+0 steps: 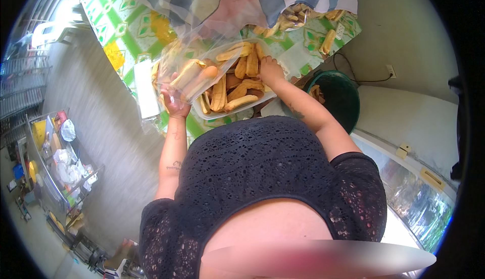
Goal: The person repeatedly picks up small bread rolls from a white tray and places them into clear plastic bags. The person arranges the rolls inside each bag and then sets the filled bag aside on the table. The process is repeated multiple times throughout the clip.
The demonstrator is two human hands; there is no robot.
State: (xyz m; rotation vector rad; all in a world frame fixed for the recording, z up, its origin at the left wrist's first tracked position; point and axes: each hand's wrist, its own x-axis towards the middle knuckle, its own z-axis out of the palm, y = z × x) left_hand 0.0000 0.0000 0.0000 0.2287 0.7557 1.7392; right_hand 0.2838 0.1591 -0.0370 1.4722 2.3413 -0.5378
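My left hand [176, 101] holds up a clear plastic bag [194, 89] at its lower left side. Inside the bag are several long yellow-brown pieces [188, 73] that look like bananas, and a smoother orange-brown one. Right of the bag, a whitish plastic tub [212, 115] is heaped with more such pieces [237, 88], some pale yellow, some darker brown. My right hand [272, 71] reaches into the tub's right end, palm down, its fingers curled over the pieces there. What sits under those fingertips is hidden. The bag overhangs the tub's left part.
A green patterned tablecloth [121, 31] covers the table. Across its far side lies a checked cloth [242, 1], with more yellowish pieces [293, 19] beside it. A dark green bin [348, 99] stands at the right, a cord [353, 79] behind it. Far left is a loaded rack [60, 153].
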